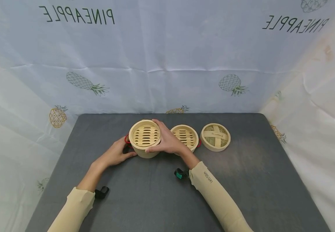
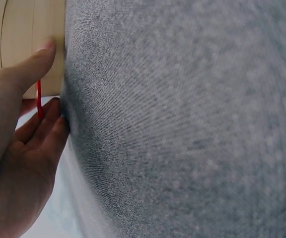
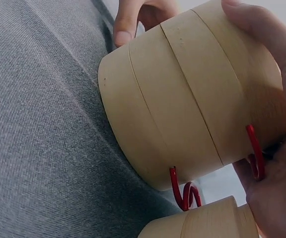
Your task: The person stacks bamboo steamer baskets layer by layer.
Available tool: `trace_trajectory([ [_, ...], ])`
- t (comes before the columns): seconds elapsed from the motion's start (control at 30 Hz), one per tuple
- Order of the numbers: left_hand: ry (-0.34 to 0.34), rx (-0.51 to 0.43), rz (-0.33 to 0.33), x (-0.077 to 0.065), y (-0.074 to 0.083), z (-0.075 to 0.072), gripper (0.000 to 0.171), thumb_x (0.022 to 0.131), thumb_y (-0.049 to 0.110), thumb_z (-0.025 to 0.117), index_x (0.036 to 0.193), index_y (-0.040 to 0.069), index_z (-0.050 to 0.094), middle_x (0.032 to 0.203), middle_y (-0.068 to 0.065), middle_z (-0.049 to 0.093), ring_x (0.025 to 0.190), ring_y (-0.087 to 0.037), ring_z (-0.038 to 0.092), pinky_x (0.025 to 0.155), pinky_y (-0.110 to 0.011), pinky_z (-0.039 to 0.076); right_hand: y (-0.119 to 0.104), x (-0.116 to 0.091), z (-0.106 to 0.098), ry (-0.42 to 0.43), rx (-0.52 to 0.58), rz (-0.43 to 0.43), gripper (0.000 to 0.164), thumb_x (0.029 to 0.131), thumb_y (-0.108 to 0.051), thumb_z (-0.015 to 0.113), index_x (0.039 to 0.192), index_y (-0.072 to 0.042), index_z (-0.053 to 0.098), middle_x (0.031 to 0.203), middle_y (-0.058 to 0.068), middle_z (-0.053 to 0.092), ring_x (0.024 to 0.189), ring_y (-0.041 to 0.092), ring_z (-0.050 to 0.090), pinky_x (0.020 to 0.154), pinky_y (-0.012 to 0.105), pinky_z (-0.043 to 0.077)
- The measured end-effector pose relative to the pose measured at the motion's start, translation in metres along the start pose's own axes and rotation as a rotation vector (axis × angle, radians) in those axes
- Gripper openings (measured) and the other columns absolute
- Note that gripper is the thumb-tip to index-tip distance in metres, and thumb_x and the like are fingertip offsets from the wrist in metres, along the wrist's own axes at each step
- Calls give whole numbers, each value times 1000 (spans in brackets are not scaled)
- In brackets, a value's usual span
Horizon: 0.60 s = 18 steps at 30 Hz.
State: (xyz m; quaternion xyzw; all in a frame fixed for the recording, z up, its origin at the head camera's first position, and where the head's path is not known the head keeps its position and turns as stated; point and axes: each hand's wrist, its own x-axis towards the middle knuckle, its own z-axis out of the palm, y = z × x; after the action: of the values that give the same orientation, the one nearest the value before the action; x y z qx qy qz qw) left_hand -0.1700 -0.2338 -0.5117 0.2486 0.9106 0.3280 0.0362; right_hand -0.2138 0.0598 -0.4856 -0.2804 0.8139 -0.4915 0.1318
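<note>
Two round bamboo steamer baskets stand stacked on the dark table. My right hand (image 1: 167, 140) grips the upper steamer basket (image 1: 146, 134), thumb on the near side and fingers round the far side. Its slatted floor faces up. At the lower steamer basket (image 3: 138, 109), my left hand (image 1: 116, 154) holds the left side low down. In the left wrist view the left thumb (image 2: 36, 64) presses the basket wall (image 2: 43, 20), with the other fingers by a red handle (image 2: 38, 96). Red handles (image 3: 254, 153) also show on the right side of the stack.
Just right of the stack sits another slatted steamer basket (image 1: 184, 135) with a red handle, partly behind my right hand. Beyond it lies a woven bamboo lid (image 1: 215, 137). A pineapple-print cloth (image 1: 167, 48) hangs behind the grey table (image 1: 144, 199).
</note>
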Motion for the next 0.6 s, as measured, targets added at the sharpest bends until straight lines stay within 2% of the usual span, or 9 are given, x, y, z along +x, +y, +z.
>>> trace_trajectory([
  [0.13, 3, -9, 7, 1, 0, 0, 73, 96, 18, 86, 158, 4, 50, 142, -17, 67, 125, -34, 69, 104, -56, 58, 1, 0, -1, 7, 3, 2, 131, 72, -67, 94, 173, -35, 16, 171, 9, 35, 155, 31, 45, 124, 62, 43],
  [0.4, -2, -13, -2, 1, 1, -1, 75, 95, 18, 87, 158, 4, 49, 142, -17, 67, 125, -34, 70, 104, -56, 58, 0, 0, 0, 8, -10, 3, 129, 75, -55, 97, 174, -32, 16, 173, 8, 32, 158, 30, 43, 126, 60, 42],
  [0.6, -22, -29, -27, 2, 1, 0, 75, 95, 17, 86, 159, 5, 49, 143, -16, 66, 126, -32, 70, 107, -54, 58, 1, 0, -2, -9, -10, -8, 131, 74, -70, 91, 174, -33, 15, 175, 9, 29, 159, 31, 42, 126, 62, 42],
])
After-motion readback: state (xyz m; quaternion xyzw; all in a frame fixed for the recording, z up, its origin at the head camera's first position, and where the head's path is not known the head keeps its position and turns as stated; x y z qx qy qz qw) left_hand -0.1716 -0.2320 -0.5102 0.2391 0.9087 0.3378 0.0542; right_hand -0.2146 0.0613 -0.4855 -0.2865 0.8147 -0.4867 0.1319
